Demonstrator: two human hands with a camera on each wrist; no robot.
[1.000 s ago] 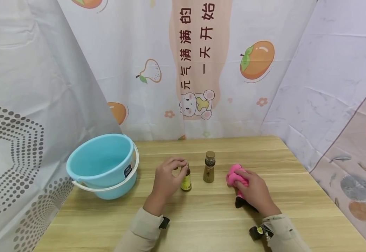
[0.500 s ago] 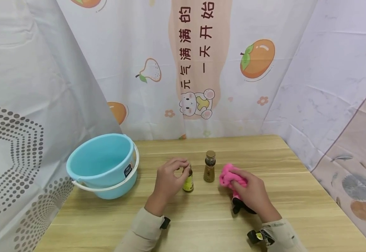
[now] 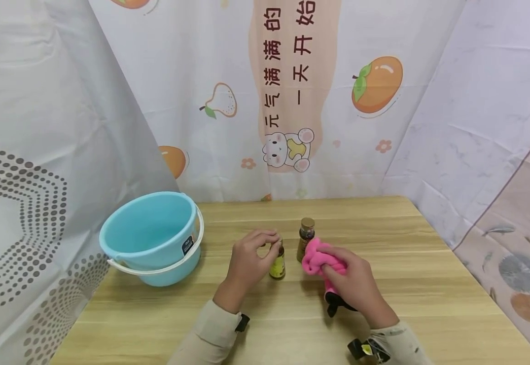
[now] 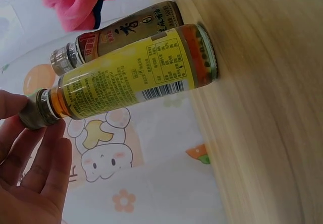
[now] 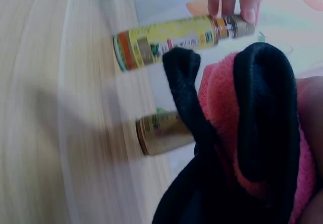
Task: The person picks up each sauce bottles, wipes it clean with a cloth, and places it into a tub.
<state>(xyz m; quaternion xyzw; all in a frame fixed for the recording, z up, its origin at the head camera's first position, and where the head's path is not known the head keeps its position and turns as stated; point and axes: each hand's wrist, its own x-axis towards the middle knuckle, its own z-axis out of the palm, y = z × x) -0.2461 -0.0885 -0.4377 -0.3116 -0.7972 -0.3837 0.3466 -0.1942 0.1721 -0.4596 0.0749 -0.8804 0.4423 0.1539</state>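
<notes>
My left hand (image 3: 250,259) pinches the cap of a small glass bottle with a yellow label (image 3: 278,267), thumb and fingertips at its top. In the left wrist view the yellow-labelled bottle (image 4: 126,75) shows printed text and a barcode, with its cap (image 4: 36,110) between thumb and fingers. My right hand (image 3: 355,280) grips a bunched pink cloth with black trim (image 3: 318,259). Just behind the cloth stands a second, brown-labelled bottle (image 3: 307,233) with a brown cap, its lower part partly covered by the cloth. A black edge of the cloth (image 5: 265,118) fills much of the right wrist view.
A light blue bucket (image 3: 191,263) with a white handle stands on the wooden table (image 3: 283,324) at the left. Printed curtains (image 3: 228,147) hang behind the table and at both sides.
My right hand has moved left with the pink cloth, which now overlaps the brown-labelled bottle in the head view. My left hand and the yellow-labelled bottle have shifted slightly right.
</notes>
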